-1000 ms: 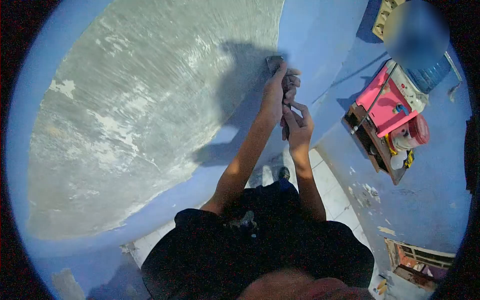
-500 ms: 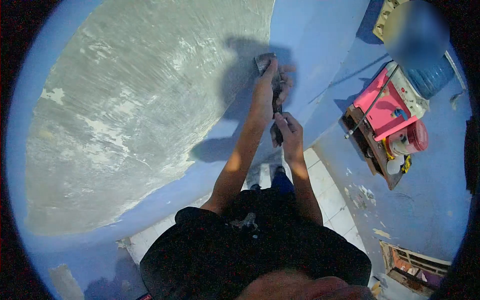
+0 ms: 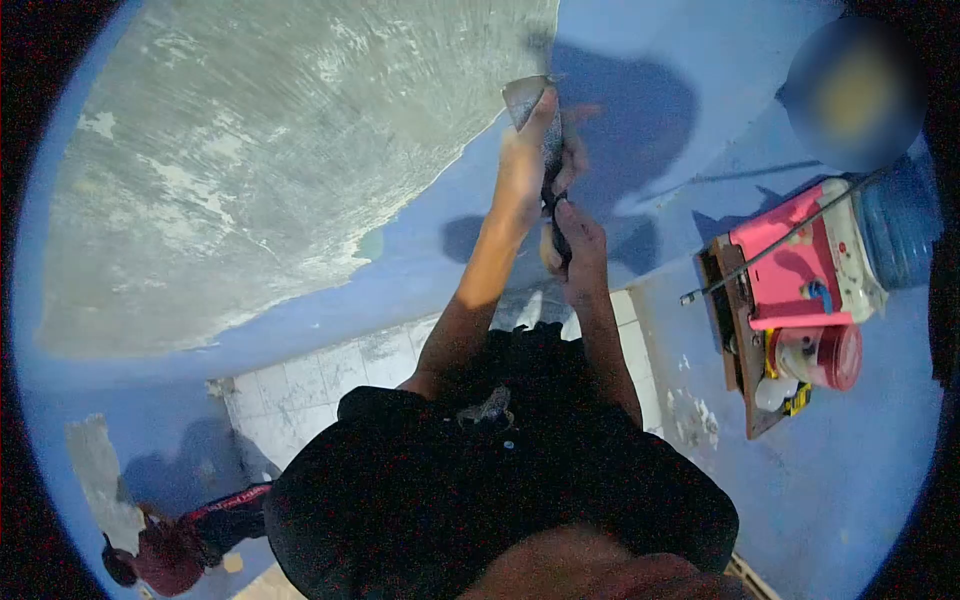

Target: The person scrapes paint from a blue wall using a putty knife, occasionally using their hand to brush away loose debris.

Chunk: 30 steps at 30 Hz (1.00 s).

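A scraper (image 3: pixel 524 102) with a wide, flat metal blade and a dark handle is held up against the blue wall. Its blade meets the edge of the bare grey patch (image 3: pixel 300 130), where the paint is gone. My left hand (image 3: pixel 535 150) is closed around the scraper just below the blade, one finger reaching out to the right. Lower down, my right hand (image 3: pixel 582 240) wraps the dark handle. Some fingers of both hands are hidden behind the tool and the palms.
At right, a pink and white water dispenser (image 3: pixel 790 260) with a blue bottle (image 3: pixel 895 225) stands on a brown wooden stand (image 3: pixel 735 330), beside a red-lidded tub (image 3: pixel 835 357). A cable (image 3: pixel 770 250) hangs across it. White floor tiles (image 3: pixel 330 385) lie below. Dark red items (image 3: pixel 165 560) sit lower left.
The view has turned, so the dispenser sits lower and further right, and dark red items show at lower left. Both hands still grip the scraper, and their shadow has shifted right.
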Each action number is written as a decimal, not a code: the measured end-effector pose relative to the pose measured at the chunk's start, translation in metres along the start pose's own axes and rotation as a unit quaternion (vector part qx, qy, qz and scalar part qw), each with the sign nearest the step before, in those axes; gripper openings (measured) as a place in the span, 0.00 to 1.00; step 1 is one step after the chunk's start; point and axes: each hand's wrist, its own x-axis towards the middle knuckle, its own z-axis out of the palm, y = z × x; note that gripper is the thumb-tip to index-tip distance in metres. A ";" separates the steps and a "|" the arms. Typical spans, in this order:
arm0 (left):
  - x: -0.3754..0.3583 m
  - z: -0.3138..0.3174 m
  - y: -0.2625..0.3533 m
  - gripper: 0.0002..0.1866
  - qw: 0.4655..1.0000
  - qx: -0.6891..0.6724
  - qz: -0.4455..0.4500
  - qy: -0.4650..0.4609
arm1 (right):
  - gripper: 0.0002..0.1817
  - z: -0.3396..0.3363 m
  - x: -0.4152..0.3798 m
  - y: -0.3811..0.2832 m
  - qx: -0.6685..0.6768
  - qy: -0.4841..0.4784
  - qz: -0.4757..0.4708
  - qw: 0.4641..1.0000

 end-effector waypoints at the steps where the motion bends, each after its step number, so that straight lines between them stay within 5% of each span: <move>1: 0.001 0.002 -0.004 0.32 1.000 -0.002 0.001 0.015 | 0.17 -0.007 0.004 0.005 -0.006 -0.012 -0.013 1.000; 9: -0.006 0.015 -0.015 0.31 0.989 0.002 0.053 0.139 | 0.16 -0.012 0.002 -0.016 -0.003 -0.090 -0.007 0.996; 19: 0.007 0.021 -0.006 0.30 0.983 0.021 0.074 0.166 | 0.15 -0.008 0.018 -0.016 -0.070 -0.068 -0.090 0.991; 25: 0.013 0.034 0.019 0.33 0.975 -0.002 0.167 0.145 | 0.18 0.009 0.013 -0.051 -0.079 -0.049 -0.091 0.991; 30: -0.002 0.021 -0.005 0.29 0.984 0.034 0.048 0.169 | 0.19 -0.012 0.009 -0.008 -0.041 -0.095 -0.031 0.994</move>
